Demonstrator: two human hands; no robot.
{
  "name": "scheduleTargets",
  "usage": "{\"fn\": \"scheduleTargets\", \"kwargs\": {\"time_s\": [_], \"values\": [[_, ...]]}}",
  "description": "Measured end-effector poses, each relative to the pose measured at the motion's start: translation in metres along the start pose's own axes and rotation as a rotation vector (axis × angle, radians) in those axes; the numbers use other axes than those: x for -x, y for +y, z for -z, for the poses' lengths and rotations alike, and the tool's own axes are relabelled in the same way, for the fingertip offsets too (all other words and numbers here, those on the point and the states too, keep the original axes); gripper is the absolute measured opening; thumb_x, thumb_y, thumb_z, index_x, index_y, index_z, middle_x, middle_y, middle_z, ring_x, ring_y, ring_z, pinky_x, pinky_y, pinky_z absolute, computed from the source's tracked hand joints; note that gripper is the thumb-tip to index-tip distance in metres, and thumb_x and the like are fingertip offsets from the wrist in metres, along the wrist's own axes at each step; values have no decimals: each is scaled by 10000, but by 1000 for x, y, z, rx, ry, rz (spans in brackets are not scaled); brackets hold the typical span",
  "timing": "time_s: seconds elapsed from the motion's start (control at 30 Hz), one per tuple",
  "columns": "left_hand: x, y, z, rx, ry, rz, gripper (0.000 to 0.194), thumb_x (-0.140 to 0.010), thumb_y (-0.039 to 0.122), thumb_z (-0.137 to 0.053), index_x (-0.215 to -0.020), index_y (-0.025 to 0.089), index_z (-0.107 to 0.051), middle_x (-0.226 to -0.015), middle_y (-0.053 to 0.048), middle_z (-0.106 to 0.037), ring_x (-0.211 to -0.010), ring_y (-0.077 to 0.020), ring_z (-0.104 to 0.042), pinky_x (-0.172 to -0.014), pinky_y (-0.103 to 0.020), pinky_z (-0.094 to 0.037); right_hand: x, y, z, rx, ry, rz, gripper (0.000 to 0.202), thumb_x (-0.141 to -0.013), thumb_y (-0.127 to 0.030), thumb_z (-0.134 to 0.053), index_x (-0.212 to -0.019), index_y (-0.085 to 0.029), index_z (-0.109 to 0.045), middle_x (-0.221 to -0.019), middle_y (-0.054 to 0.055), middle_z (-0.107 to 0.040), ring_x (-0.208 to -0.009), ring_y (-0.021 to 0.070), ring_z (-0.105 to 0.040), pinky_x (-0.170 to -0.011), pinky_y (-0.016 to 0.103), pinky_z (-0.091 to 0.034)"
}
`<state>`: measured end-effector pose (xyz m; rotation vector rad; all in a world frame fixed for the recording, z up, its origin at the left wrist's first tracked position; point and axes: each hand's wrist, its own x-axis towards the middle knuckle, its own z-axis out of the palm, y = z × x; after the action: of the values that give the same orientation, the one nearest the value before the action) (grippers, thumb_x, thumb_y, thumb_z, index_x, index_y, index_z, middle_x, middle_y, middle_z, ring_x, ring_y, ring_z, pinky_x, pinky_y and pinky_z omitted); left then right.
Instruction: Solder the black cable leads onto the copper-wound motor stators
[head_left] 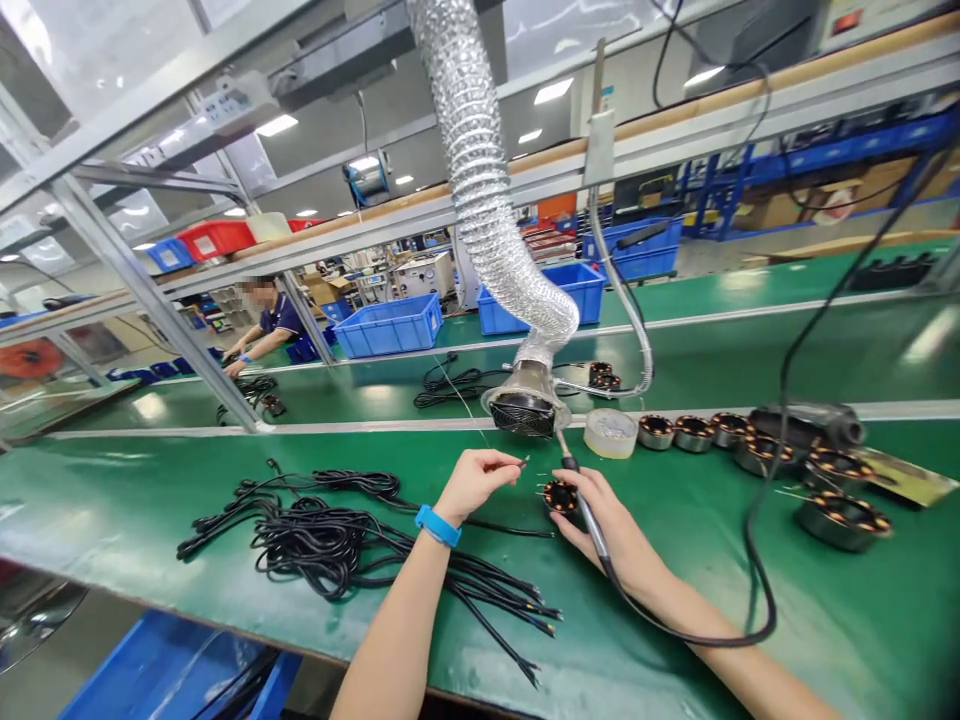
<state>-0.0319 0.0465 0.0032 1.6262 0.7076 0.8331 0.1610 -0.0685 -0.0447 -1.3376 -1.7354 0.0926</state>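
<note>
My left hand, with a blue wristband, is pinched at the middle of the green bench, a thin wire running up from near its fingers. A small tip shows at the fingertips. To its right, my right hand holds a soldering iron, its tip pointing up towards the fume hood. The fingers of that hand also touch a small stator ring on the bench. Bundled black cables lie left of my hands, their stripped ends reaching below my left wrist.
Several stator rings line the bench at right, beside a round clear container and a dark cylindrical tool. The iron's cord loops over my right forearm. Blue bins stand behind; a person works at the far left.
</note>
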Motion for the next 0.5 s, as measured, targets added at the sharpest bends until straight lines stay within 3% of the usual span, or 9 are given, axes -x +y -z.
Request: {"fn": "scheduleTargets", "kwargs": {"time_s": [0.23,0.43,0.5], "values": [[4,4,-2,-19,-54,-13,289,-760,371,-739,-883,111,-764,-700,-48,-701,-665,-141,-599,-702,-262,-461,-22,-36,-7,-135,141,-13,343,-946,-233,-526,-1284,-279,-485,-1204,100,-499,-1000,219,-637,-890,393,-557],[6,5,-3,-22,-124,-13,261,-801,367,-702,-807,109,-743,-622,-31,-656,-723,-157,-618,-772,-271,-467,-38,-38,-22,-265,307,-7,293,-944,-190,-528,-1226,-269,-514,-1092,61,-505,-872,167,-633,-855,361,-548],[6,2,-6,-71,-127,-10,263,-799,369,-703,-818,109,-738,-625,-27,-648,-691,-146,-601,-729,-261,-465,-39,-36,-24,-288,326,-27,268,-940,-193,-535,-1199,-263,-525,-1046,51,-506,-832,161,-625,-824,350,-551]]}}
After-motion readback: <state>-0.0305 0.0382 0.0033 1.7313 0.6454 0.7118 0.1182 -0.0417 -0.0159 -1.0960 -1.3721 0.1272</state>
